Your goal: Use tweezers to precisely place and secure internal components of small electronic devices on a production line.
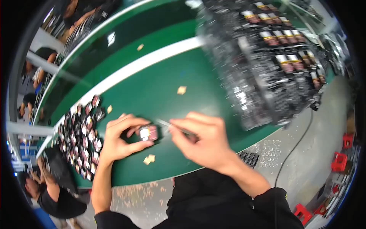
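Observation:
My left hand (117,138) pinches a small dark-edged block (149,133) with a pink and white face between thumb and fingers, just above the green tabletop. To its right, my right hand (204,142) is closed round a thin pale metal tool (164,122). The tool's tip points left toward the block, apart from it. Blur hides the exact kind of tool. Small tan scraps (149,159) lie on the table just below the block, and another tan scrap (181,90) lies farther back.
A heap of similar small blocks (82,133) covers the table's left end. At the right are stacked clear plastic trays (248,87) with rows of pink and white pieces (288,63). A white rail (145,63) crosses behind. Another person (57,194) sits at the lower left.

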{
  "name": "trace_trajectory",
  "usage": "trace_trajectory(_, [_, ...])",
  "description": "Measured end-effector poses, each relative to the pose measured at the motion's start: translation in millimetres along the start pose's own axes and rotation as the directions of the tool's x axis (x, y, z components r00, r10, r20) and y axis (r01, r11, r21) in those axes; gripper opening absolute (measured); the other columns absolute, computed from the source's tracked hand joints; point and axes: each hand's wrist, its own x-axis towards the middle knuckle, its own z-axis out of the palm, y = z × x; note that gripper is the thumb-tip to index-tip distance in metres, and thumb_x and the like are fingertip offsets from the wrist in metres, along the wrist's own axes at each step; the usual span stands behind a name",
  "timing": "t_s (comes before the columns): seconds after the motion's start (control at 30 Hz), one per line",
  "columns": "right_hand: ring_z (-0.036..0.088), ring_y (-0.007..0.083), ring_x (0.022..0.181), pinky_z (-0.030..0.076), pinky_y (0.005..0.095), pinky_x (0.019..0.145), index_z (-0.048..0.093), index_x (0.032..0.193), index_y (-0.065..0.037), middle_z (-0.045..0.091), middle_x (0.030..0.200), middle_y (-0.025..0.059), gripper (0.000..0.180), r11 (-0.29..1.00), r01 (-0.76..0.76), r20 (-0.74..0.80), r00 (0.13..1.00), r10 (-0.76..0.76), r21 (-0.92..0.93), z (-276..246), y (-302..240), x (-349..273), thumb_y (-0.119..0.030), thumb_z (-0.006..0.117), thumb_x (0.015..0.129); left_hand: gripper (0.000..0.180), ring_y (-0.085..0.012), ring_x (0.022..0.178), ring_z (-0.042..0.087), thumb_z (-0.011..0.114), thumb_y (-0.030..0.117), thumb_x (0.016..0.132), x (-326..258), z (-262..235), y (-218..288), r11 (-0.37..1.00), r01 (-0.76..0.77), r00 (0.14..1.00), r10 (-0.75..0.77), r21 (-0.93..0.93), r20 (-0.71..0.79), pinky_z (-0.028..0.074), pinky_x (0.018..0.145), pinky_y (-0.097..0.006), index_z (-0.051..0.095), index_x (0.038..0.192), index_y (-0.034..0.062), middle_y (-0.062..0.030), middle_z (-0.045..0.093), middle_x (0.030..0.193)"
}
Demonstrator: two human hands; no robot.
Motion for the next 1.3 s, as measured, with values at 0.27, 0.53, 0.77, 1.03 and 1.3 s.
trace_trajectory(0.27, [0.068, 0.0213, 0.059, 0.052, 0.0354, 0.055, 0.082, 0.106, 0.003, 0.073, 0.082, 0.0117, 0.014, 1.000, -0.021, 0.047, 0.999, 0.020, 0.022, 3, 4, -9, -0.005, 0.081, 0.095, 0.051, -0.0103, 0.084, 0.061, 0.095, 0.014, 0.075, 66, -15, 38, 0.943, -0.097, 0.966, 0.012, -0.318, -0.259, 0.049, 0.075, -0.027, 0.078, 0.121, -0.0012, -0.0053, 0.075, 0.106])
trace_trajectory(0.53, [0.074, 0.0388, 0.073, 0.059, 0.0466, 0.069, 0.083, 0.104, 0.003, 0.076, 0.088, 0.0182, 0.017, 1.000, -0.025, 0.109, 0.994, 0.025, 0.003, -1, 7, -5, -0.009, 0.077, 0.094, 0.046, -0.0176, 0.096, 0.066, 0.098, 0.019, 0.080, 224, 22, 191, 0.797, -0.603, 0.797, 0.604, -0.038, 0.025, 0.053, 0.084, -0.034, 0.082, 0.119, 0.0026, -0.0060, 0.073, 0.112])
trace_trajectory(0.77, [0.075, 0.0429, 0.082, 0.060, 0.0500, 0.078, 0.082, 0.104, 0.002, 0.076, 0.093, 0.0196, 0.018, 0.999, -0.032, 0.130, 0.991, 0.037, -0.038, 2, 11, -9, -0.011, 0.076, 0.092, 0.041, -0.0313, 0.111, 0.064, 0.088, 0.031, 0.093, 288, 85, 211, 0.605, -0.796, 0.561, 0.756, -0.033, 0.339, 0.047, 0.103, -0.045, 0.080, 0.123, 0.0030, -0.0108, 0.068, 0.111])
trace_trajectory(1.03, [0.076, 0.0327, 0.075, 0.060, 0.0424, 0.070, 0.083, 0.094, -0.002, 0.078, 0.087, 0.0162, 0.011, 0.997, 0.012, 0.106, 0.994, -0.004, -0.077, -5, 9, -4, -0.013, 0.079, 0.091, 0.036, -0.0300, 0.130, 0.067, 0.086, 0.017, 0.093, 222, 15, 147, 0.760, -0.626, 0.749, 0.648, 0.176, -0.138, 0.050, 0.115, -0.044, 0.081, 0.127, 0.0066, -0.0129, 0.074, 0.133])
trace_trajectory(1.3, [0.074, 0.0204, 0.067, 0.055, 0.0330, 0.058, 0.083, 0.104, 0.005, 0.074, 0.080, 0.0130, 0.014, 0.999, -0.005, 0.183, 0.983, 0.014, -0.051, -8, -13, -5, -0.005, 0.081, 0.095, 0.032, -0.0348, 0.127, 0.067, 0.081, 0.031, 0.099, 91, -128, -92, 0.819, 0.193, 0.910, 0.056, 0.540, -0.411, 0.051, 0.112, -0.046, 0.081, 0.120, 0.0065, -0.0145, 0.075, 0.130])
